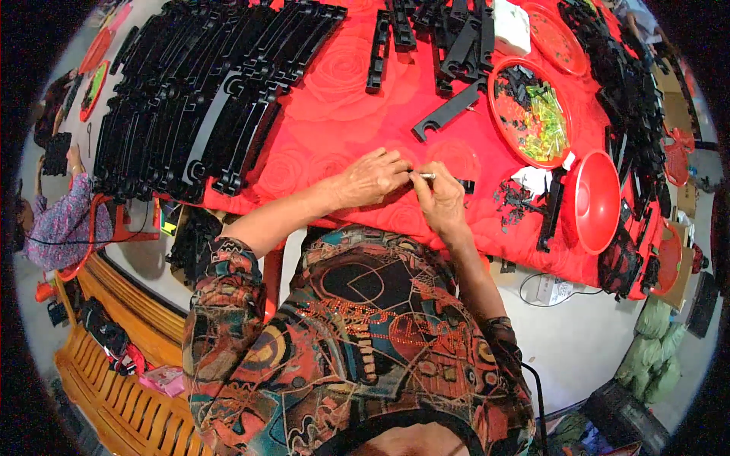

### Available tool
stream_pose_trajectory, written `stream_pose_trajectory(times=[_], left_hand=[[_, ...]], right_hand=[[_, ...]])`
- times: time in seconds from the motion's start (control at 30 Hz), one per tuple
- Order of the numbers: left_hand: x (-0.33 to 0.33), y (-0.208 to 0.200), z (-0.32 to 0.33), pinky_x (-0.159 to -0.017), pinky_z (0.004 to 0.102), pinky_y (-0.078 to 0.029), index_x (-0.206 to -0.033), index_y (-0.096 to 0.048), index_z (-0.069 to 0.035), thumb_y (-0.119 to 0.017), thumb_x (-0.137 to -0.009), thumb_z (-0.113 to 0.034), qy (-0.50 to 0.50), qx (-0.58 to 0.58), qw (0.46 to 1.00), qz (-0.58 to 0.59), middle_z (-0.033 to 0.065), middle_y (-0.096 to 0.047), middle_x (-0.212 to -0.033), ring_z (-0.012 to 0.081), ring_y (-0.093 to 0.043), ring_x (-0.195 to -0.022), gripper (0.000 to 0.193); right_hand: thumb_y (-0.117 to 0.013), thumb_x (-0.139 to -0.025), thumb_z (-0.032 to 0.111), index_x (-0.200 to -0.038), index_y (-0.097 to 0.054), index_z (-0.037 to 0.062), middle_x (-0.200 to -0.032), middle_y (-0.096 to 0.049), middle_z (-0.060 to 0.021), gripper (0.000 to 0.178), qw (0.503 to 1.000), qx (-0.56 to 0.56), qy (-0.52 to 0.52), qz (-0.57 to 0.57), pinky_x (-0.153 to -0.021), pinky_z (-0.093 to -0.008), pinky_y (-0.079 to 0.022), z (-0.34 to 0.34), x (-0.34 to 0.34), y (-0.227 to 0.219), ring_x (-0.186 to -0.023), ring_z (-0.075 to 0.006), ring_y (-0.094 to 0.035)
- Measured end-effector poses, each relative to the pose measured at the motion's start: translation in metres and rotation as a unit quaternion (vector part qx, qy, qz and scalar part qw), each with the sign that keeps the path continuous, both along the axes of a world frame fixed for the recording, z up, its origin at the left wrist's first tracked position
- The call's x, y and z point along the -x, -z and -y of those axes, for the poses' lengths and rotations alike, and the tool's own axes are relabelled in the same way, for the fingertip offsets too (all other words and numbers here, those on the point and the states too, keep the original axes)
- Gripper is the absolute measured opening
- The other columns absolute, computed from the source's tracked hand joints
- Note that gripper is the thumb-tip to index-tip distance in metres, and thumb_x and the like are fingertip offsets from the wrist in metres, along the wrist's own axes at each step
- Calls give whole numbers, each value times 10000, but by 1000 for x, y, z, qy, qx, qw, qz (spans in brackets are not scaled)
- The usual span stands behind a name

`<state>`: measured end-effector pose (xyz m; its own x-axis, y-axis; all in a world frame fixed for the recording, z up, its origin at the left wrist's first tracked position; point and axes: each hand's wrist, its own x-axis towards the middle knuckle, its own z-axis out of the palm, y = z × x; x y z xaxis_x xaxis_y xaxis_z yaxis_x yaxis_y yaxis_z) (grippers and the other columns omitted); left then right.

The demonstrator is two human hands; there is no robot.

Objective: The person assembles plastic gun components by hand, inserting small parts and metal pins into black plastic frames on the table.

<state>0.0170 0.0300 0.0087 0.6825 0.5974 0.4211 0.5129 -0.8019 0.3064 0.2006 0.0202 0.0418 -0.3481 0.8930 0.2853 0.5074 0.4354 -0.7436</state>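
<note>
At the near edge of the red rose-patterned tablecloth (334,68), my two hands meet. My left hand (372,179) is closed, fingers bent and fingertips pressed together; whatever they hold is hidden. My right hand (442,199) pinches a short, pale, metal-looking stick (428,176) between thumb and fingers, close to the left fingertips. The end of a black plastic piece (467,185) shows just right of my right hand; how far it reaches under the hands is hidden. Beyond them lies a long black plastic strip (449,110) with a hooked end.
Rows of black plastic strips (190,99) fill the table's left. On the right are a red tray (525,156) of small black and yellow-green pieces, an overturned-looking red bowl (597,201), loose black bits (517,207) and more strips (608,99). Another person (61,220) sits far left.
</note>
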Motion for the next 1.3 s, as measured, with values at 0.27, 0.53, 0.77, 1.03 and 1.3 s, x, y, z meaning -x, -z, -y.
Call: stream_pose_trajectory(times=[0.27, 0.53, 0.77, 1.03, 1.3], left_hand=[[-4, -3, 2, -737, 354, -457, -829, -543, -27, -631, -702, -136, -14, -21, 1000, -7, 112, -554, -985, 263, -537, -883, 189], [-17, -18, 7, -716, 365, -462, -818, -534, -59, -693, -703, -222, -29, -38, 998, 35, 112, -529, -950, 270, -539, -855, 256], [-22, -11, 6, -717, 351, -467, -885, -569, -66, -618, -745, -162, -37, -36, 999, -10, 87, -531, -937, 243, -537, -859, 178], [-23, -9, 5, -701, 353, -461, -917, -592, -71, -596, -761, -143, -44, -5, 999, -15, 60, -512, -888, 227, -509, -854, 172], [-24, -7, 6, -695, 346, -432, -983, -623, -113, -593, -786, -175, -52, 8, 999, -15, 49, -485, -830, 220, -497, -844, 208]], right_hand=[[-644, -815, 32, -926, -630, 8, -769, -592, -25, 115, 982, 7, 58, -179, -596, -252, -461, 0, -31, -2, -712, -103, -569], [-573, -876, 28, -938, -588, -6, -710, -593, -57, 73, 901, 184, 140, -368, -575, -249, -512, 18, -55, 14, -612, -117, -587], [-590, -857, 0, -915, -576, -13, -739, -600, -58, 62, 905, 180, 162, -351, -595, -249, -525, 16, -50, 26, -638, -112, -603], [-613, -846, 17, -878, -590, -7, -697, -621, -60, 46, 915, 174, 175, -319, -570, -240, -515, 14, -44, 25, -596, -105, -596], [-622, -835, 38, -873, -601, -9, -721, -625, -56, 64, 919, 172, 170, -310, -567, -224, -494, 12, -46, 29, -612, -103, -607]])
